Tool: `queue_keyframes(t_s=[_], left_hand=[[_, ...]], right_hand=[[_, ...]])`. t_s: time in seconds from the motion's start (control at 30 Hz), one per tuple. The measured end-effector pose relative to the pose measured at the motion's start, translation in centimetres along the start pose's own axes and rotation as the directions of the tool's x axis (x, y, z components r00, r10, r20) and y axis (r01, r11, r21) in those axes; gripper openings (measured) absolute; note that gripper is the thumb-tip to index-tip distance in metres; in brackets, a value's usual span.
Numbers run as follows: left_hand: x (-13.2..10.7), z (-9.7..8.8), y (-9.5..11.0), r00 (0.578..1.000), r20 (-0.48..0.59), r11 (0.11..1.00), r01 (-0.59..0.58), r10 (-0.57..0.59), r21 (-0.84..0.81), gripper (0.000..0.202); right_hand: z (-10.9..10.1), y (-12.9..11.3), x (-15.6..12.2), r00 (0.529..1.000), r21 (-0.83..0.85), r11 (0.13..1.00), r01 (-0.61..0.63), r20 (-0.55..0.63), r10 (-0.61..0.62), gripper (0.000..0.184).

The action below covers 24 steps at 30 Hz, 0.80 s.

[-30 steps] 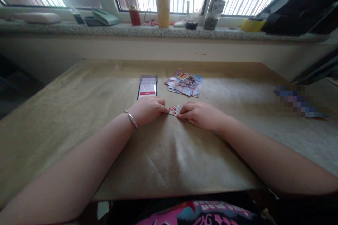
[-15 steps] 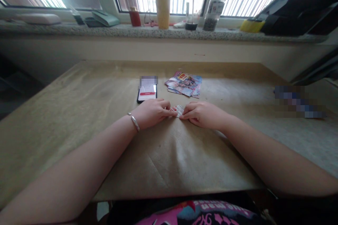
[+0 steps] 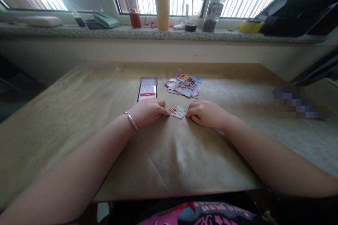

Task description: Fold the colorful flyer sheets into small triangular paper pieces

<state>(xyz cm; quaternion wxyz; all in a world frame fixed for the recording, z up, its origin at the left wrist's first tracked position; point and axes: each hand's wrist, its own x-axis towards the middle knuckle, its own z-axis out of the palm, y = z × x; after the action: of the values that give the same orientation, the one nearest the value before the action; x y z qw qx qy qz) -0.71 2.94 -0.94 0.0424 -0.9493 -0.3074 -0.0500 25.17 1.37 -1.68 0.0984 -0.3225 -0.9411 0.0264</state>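
Observation:
A small folded paper (image 3: 177, 111), white with red print, lies on the brown table (image 3: 79, 112) between my hands. My left hand (image 3: 148, 111) rests curled on the table, its fingertips pinching the paper's left edge. My right hand (image 3: 204, 113) lies curled just right of the paper, fingertips at its right corner; whether they grip it I cannot make out. A silver bangle (image 3: 131, 121) sits on my left wrist.
A phone (image 3: 147, 91) with a lit screen lies just behind my left hand. A fan of colourful printed sheets (image 3: 184, 85) lies behind the paper. The stone windowsill (image 3: 105, 32) holds a tall yellow cylinder (image 3: 161, 0), a red jar (image 3: 135, 18) and other items.
My hands have drawn slightly apart, the right one sliding right, so more of the folded paper shows flat between them.

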Motion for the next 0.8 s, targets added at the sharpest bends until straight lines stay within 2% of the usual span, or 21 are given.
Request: queue_keyframes(t_s=[0.13,0.23,0.37,0.5,0.63,0.8], left_hand=[[0.4,0.7,0.2,0.997,-0.067,0.997,-0.039,0.035,-0.059,0.025],[0.7,1.1,0.5,0.99,-0.128,0.996,-0.065,0.057,-0.06,0.025],[0.9,1.7,1.0,0.984,-0.154,0.995,-0.099,0.095,-0.023,0.025],[0.9,2.3,1.1,0.982,-0.179,0.996,-0.065,0.055,-0.053,0.028],[1.0,2.5,1.2,0.984,-0.174,0.993,-0.053,0.034,-0.105,0.031],[1.1,2.2,1.5,0.99,-0.143,0.983,-0.041,0.015,-0.181,0.032]], right_hand=[[0.8,-0.3,0.3,0.97,0.101,0.977,-0.188,-0.135,0.201,0.022],[1.2,-0.4,0.5,0.944,0.195,0.949,-0.246,-0.172,0.28,0.03],[1.7,-0.2,0.7,0.94,0.26,0.929,-0.263,-0.149,0.308,0.043],[1.9,-0.2,0.8,0.925,0.311,0.891,-0.33,-0.08,0.371,0.037],[2.0,-0.7,1.0,0.878,0.36,0.826,-0.434,-0.035,0.477,0.03],[2.0,-1.2,1.2,0.841,0.402,0.78,-0.48,-0.043,0.54,0.026]])
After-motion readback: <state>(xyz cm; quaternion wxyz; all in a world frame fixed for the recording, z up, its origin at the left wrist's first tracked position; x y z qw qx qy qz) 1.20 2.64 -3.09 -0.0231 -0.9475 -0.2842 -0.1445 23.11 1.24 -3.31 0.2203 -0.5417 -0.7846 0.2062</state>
